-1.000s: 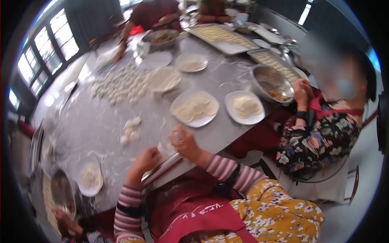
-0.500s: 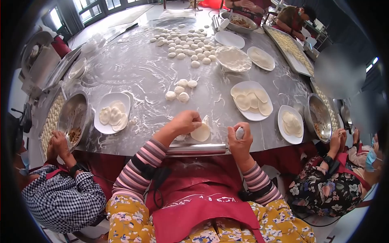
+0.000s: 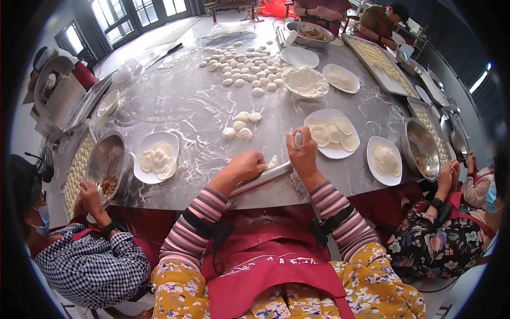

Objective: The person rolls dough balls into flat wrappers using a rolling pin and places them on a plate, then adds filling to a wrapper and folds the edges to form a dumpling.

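Observation:
My right hand (image 3: 303,154) is wrapped round the handle of a metal rolling pin (image 3: 265,178), which lies tilted near the table's front edge. Just left of it, my left hand (image 3: 247,165) has its fingers pressed together; the dough wrapper seen earlier is mostly hidden behind the pin and fingers. Ahead of my hands lie several small dough pieces (image 3: 241,127). To the right, a white plate (image 3: 336,154) holds flat round wrappers, and another plate of wrappers (image 3: 142,173) stands on the left.
Many dough pieces (image 3: 247,66) and a flour bowl (image 3: 305,82) are farther back. Metal filling bowls (image 3: 121,154) (image 3: 423,143) stand at both sides, beside trays of dumplings. Co-workers' hands (image 3: 91,199) are at left and right; more people stand at the back right.
My right hand has moved up and left, tilting the rolling pin from level to slanted. The pin now covers the place where the wrapper showed. The whole view has shifted slightly.

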The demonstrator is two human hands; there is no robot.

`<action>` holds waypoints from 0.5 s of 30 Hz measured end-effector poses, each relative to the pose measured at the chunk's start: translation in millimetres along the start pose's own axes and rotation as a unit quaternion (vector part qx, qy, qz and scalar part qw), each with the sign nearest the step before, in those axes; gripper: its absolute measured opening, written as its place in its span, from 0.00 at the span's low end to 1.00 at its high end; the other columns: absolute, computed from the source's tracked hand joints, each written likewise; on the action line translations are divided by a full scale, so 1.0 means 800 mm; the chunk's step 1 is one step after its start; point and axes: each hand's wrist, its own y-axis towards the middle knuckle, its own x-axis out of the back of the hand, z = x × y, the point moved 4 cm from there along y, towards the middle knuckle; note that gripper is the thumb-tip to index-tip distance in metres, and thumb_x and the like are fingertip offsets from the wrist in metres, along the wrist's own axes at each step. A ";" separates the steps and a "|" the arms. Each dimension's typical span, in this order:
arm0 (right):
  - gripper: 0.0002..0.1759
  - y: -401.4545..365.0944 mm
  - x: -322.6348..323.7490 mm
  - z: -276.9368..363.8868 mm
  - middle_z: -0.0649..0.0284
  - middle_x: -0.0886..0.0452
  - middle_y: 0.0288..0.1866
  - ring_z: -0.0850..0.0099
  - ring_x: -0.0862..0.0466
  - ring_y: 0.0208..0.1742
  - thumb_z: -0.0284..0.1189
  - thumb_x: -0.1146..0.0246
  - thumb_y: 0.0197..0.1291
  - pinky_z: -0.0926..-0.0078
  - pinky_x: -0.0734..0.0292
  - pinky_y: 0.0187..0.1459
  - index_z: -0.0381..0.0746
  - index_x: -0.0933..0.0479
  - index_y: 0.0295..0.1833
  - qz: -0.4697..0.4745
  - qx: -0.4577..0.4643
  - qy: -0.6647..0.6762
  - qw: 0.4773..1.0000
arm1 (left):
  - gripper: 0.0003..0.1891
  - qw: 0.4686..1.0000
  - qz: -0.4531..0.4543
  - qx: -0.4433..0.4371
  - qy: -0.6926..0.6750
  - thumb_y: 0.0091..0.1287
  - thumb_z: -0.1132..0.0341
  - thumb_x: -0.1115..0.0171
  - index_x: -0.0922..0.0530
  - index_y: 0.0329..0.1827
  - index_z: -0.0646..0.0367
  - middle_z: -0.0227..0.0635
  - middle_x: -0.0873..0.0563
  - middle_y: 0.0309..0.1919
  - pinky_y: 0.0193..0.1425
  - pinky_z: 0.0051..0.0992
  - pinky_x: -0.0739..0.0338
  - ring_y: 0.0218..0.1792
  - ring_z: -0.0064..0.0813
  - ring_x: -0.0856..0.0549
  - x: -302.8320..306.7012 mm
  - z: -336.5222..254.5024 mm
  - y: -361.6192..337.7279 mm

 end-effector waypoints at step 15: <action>0.12 0.009 -0.014 -0.006 0.51 0.25 0.25 0.50 0.22 0.26 0.23 0.35 0.53 0.61 0.29 0.27 0.38 0.31 0.39 -0.017 0.037 -0.006 0.999 | 0.07 1.000 0.000 -0.002 -0.015 0.59 0.69 0.39 0.20 0.33 0.66 0.48 0.17 0.27 0.35 0.35 0.25 0.30 0.40 0.17 0.005 0.012 -0.005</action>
